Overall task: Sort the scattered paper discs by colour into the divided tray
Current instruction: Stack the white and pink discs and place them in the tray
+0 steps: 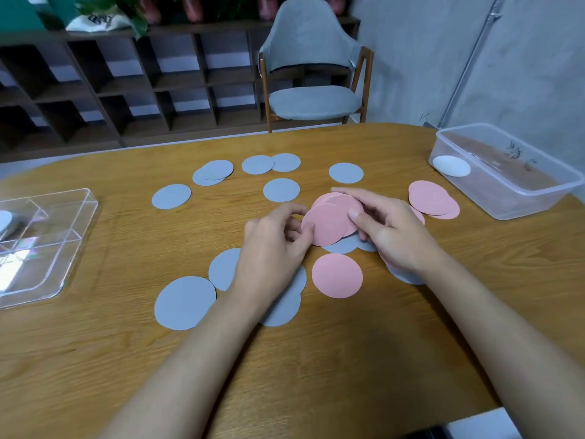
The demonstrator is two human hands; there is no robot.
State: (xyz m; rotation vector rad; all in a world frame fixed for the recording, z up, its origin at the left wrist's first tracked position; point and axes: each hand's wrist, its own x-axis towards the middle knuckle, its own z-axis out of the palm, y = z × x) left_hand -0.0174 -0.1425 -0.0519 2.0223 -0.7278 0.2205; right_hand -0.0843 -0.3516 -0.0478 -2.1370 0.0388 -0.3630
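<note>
Centre of the table: my left hand point(275, 236) and right hand point(389, 229) close together on a small stack of pink discs point(329, 223). My left thumb and fingertips pinch its left edge. My right thumb presses on the top face and my forefinger reaches along the far rim. The stack sits fanned and slightly tilted over a couple of grey discs that peek out beneath it.

Just in front of the stack lies a single pink disc point(337, 275), flat on the wooden table point(316, 359). To the right, another pink pile point(432, 199) waits near a clear plastic tub point(538, 198) with a white disc point(451, 165) inside. Loose grey discs point(185, 302) ring my wrists and dot the far side of the table, some overlapping.

The divided tray point(57, 291) stands well apart at the left edge. It appears to hold something grey in one compartment, though the frame cuts it off.

These discs look paper-thin, feather-light and easily creased. Stacked, they will likely slide over one another, so the grip belongs across the rim, thumb on top and fingers under, squaring the edges before the carry. Flat ones offer no lip, so I would probably slide one towards another disc or lift an edge with a fingernail.
</note>
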